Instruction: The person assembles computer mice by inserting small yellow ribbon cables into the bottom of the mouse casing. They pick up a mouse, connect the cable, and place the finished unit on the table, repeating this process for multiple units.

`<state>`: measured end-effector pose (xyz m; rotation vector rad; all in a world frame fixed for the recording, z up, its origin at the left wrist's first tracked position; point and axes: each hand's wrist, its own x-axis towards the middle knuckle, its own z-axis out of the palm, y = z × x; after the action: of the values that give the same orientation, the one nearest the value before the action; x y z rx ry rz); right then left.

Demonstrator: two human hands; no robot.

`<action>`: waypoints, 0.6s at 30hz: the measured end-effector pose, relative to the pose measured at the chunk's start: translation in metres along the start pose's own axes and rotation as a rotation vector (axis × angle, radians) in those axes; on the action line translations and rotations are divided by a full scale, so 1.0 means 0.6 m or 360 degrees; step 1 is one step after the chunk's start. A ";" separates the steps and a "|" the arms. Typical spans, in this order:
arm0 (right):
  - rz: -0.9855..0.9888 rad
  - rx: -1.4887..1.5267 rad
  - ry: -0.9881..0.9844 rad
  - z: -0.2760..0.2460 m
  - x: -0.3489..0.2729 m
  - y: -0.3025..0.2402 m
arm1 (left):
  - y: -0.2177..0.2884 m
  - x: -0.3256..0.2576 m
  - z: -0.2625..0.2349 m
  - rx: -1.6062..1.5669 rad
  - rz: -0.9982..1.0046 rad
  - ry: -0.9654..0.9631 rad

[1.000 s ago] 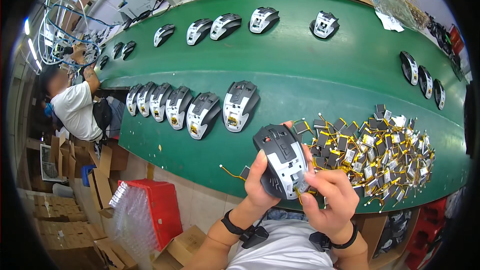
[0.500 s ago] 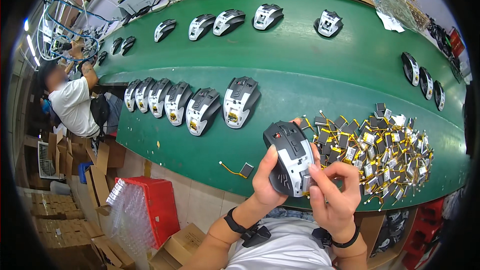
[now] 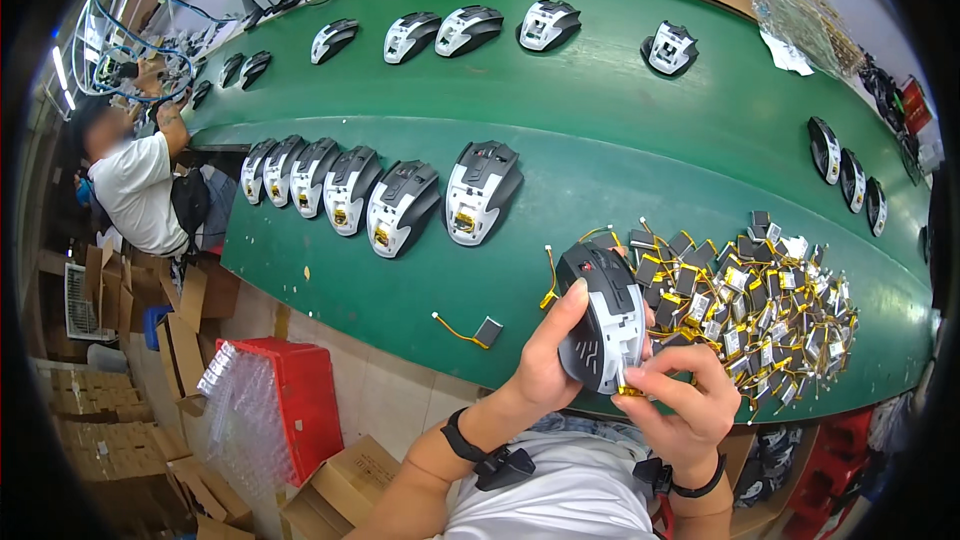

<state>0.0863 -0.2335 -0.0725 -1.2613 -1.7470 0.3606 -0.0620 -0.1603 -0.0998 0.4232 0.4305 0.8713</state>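
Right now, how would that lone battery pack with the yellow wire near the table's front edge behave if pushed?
The battery pack looks flat and small, so it would probably slide, not roll. Its thin yellow wire curves loosely, likely floppy and trailing behind.

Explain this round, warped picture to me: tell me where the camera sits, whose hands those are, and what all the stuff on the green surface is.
The camera is worn on a person's head and looks down through a fisheye lens, so straight edges bend near the rim. The two bare hands rising from the bottom edge are that person's own. The left hand grips a grey and white computer mouse shell, underside up. The right hand pinches at its lower edge, where something small and yellow shows. They work over a long green table. To the right lies a pile of small flat batteries with yellow wires; one loose battery lies apart. A row of mouse shells sits to the left, with more further back. Another person works at far left.
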 end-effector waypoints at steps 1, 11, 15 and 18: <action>0.0034 0.0050 0.0007 -0.003 0.000 -0.004 | 0.000 0.001 -0.004 -0.0039 -0.0008 -0.0036; -0.0822 -0.0335 -0.0040 -0.024 0.025 -0.006 | -0.003 0.007 -0.005 -0.0324 -0.0222 -0.0204; -0.0849 -0.0272 -0.0066 -0.037 0.030 -0.007 | -0.006 0.004 0.001 -0.0338 -0.0194 -0.0190; -0.0868 -0.0239 -0.0024 -0.036 0.026 -0.011 | 0.000 0.003 0.012 -0.0368 -0.0203 -0.0192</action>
<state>0.0989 -0.2287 -0.0490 -0.8306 -2.0724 -0.0797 -0.0572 -0.1600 -0.0943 0.2309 0.2389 0.7572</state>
